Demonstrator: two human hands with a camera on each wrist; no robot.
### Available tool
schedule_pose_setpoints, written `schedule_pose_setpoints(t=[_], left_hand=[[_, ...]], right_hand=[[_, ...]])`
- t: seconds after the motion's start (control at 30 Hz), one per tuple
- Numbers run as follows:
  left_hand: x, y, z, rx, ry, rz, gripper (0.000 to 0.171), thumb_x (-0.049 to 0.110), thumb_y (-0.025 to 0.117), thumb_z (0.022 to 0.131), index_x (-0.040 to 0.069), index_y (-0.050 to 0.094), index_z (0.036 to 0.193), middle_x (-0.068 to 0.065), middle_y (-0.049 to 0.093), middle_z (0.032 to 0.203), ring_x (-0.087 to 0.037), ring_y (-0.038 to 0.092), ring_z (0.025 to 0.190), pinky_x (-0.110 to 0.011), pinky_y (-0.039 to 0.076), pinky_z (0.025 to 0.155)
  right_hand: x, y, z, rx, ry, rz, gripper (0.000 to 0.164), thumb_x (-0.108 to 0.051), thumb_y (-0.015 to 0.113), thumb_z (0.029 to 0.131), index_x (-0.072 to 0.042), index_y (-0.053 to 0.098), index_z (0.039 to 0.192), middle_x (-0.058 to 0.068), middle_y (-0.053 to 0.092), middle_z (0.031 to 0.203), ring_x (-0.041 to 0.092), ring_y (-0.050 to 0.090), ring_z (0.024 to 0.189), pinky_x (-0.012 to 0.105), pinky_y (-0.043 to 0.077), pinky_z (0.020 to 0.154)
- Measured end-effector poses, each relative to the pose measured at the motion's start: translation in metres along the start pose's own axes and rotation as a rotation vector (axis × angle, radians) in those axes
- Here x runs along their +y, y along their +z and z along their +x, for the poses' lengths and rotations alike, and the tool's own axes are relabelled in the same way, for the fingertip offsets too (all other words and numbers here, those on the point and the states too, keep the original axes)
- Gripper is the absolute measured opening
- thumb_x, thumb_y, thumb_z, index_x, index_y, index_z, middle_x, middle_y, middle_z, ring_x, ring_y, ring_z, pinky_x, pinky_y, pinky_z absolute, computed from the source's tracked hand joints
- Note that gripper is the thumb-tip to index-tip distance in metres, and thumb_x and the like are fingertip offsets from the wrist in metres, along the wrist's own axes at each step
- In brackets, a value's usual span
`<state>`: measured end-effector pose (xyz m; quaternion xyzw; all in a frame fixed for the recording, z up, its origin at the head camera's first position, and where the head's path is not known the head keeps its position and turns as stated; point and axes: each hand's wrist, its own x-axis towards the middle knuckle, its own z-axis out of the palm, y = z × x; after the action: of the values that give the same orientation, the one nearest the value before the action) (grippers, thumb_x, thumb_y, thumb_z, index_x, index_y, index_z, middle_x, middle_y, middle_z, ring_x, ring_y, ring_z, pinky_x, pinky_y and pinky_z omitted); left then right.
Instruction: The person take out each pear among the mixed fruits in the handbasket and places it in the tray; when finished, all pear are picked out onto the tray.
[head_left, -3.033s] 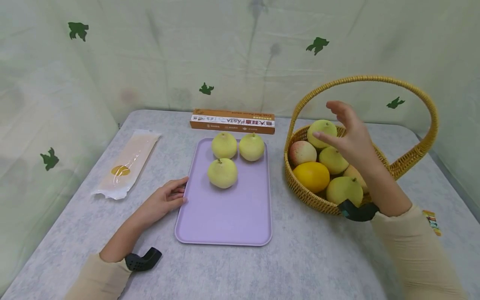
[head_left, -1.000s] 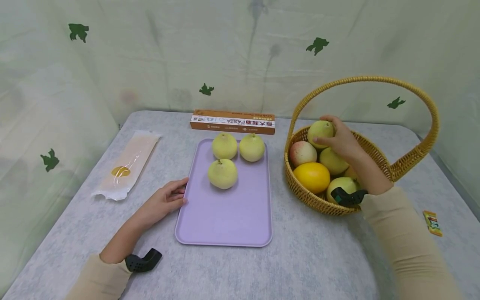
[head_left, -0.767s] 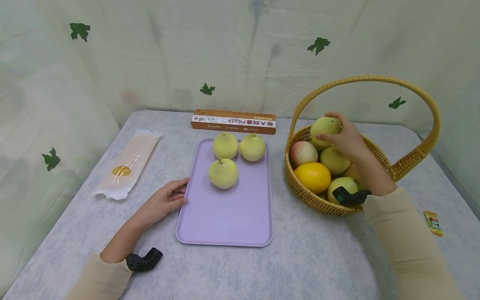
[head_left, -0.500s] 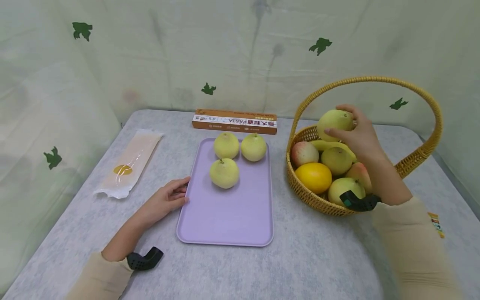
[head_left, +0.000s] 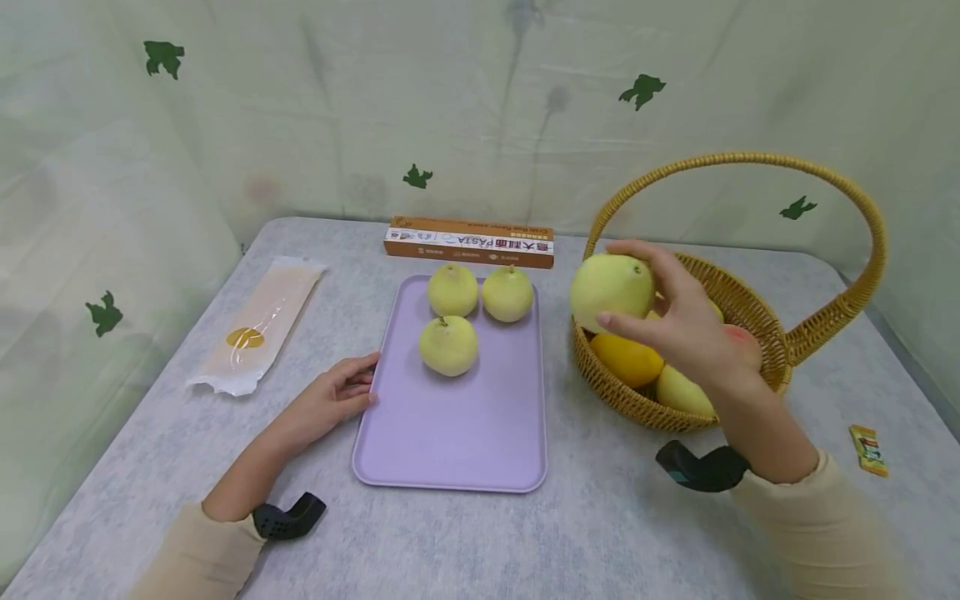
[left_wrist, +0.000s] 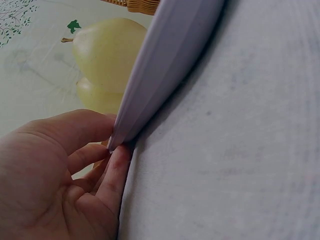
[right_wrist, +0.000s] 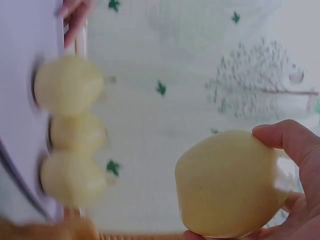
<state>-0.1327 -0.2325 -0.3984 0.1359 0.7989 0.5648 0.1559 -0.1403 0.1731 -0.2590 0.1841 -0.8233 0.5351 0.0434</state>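
Observation:
My right hand [head_left: 690, 329] grips a pale yellow-green pear [head_left: 611, 292] and holds it above the left side of the wicker basket [head_left: 630, 407]. In the right wrist view, thumb and fingers curl round the same pear [right_wrist: 227, 182]. Three more pears stand on the lilac tray [head_left: 450, 442], the front one [head_left: 448, 346] nearest the middle. At the tray's left edge, my left hand [head_left: 322, 407] pinches the rim; the left wrist view shows fingertips above and below the tray rim [left_wrist: 145, 75].
Other fruit lies in the basket, including a bright yellow one [head_left: 626, 358], partly hidden by my right hand. The tall basket handle [head_left: 738, 158] arches overhead. A pasta box [head_left: 468, 242] lies behind the tray, a clear packet [head_left: 258, 325] at left, a small wrapper [head_left: 868, 450] at right.
My right hand reached into the basket, took hold of a pear, lifted it, and has now brought it left and nearer to me. The left hand stays at the tray edge.

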Motion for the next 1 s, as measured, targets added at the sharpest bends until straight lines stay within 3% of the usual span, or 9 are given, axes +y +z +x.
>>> schedule_pose_setpoints(t=[0.17, 0.3, 0.43, 0.63, 0.87, 1.0], left_hand=[[0.000, 0.001, 0.001, -0.007, -0.003, 0.003, 0.061, 0.008, 0.057, 0.088, -0.001, 0.026, 0.140, -0.021, 0.033, 0.132, -0.032, 0.040, 0.116, -0.015, 0.040, 0.087], [0.001, 0.001, 0.002, -0.009, -0.001, 0.011, 0.061, 0.009, 0.058, 0.088, -0.001, 0.026, 0.140, -0.021, 0.032, 0.133, -0.032, 0.040, 0.117, -0.016, 0.039, 0.088], [0.001, 0.002, 0.002, -0.002, -0.002, 0.015, 0.061, 0.009, 0.058, 0.088, -0.001, 0.027, 0.139, -0.021, 0.033, 0.132, -0.032, 0.040, 0.117, -0.015, 0.039, 0.088], [0.001, 0.002, 0.002, 0.000, -0.016, 0.017, 0.061, 0.010, 0.058, 0.088, 0.000, 0.027, 0.140, -0.020, 0.033, 0.132, -0.031, 0.040, 0.116, -0.016, 0.039, 0.087], [0.000, 0.001, 0.001, 0.004, -0.015, 0.030, 0.062, 0.010, 0.058, 0.088, 0.000, 0.027, 0.140, -0.020, 0.034, 0.131, -0.031, 0.041, 0.116, -0.016, 0.039, 0.088], [0.000, 0.001, 0.001, 0.009, -0.012, 0.031, 0.061, 0.010, 0.058, 0.088, -0.001, 0.027, 0.139, -0.020, 0.035, 0.131, -0.031, 0.041, 0.116, -0.016, 0.039, 0.088]], right_hand=[[0.008, 0.043, 0.002, -0.113, -0.031, 0.022, 0.065, -0.006, 0.072, 0.074, -0.014, 0.043, 0.131, 0.002, 0.039, 0.129, 0.021, 0.043, 0.104, 0.038, 0.042, 0.082], [0.027, 0.074, 0.008, -0.158, 0.043, 0.046, 0.068, -0.010, 0.074, 0.072, -0.013, 0.039, 0.131, 0.003, 0.040, 0.131, 0.020, 0.041, 0.109, 0.039, 0.037, 0.088], [0.040, 0.094, 0.014, -0.159, 0.145, 0.048, 0.066, -0.012, 0.073, 0.073, -0.009, 0.038, 0.129, 0.010, 0.042, 0.126, 0.024, 0.042, 0.104, 0.038, 0.037, 0.086], [0.072, 0.111, 0.022, -0.127, 0.192, 0.004, 0.063, -0.014, 0.074, 0.072, -0.011, 0.041, 0.126, 0.011, 0.045, 0.121, 0.024, 0.043, 0.100, 0.039, 0.037, 0.085], [0.078, 0.117, 0.022, -0.092, 0.205, -0.073, 0.064, -0.020, 0.074, 0.073, -0.014, 0.043, 0.127, 0.013, 0.041, 0.121, 0.026, 0.040, 0.103, 0.043, 0.036, 0.087], [0.079, 0.116, 0.020, -0.102, 0.179, -0.078, 0.068, -0.024, 0.073, 0.075, -0.013, 0.038, 0.132, 0.013, 0.038, 0.130, 0.025, 0.037, 0.114, 0.044, 0.032, 0.096]])
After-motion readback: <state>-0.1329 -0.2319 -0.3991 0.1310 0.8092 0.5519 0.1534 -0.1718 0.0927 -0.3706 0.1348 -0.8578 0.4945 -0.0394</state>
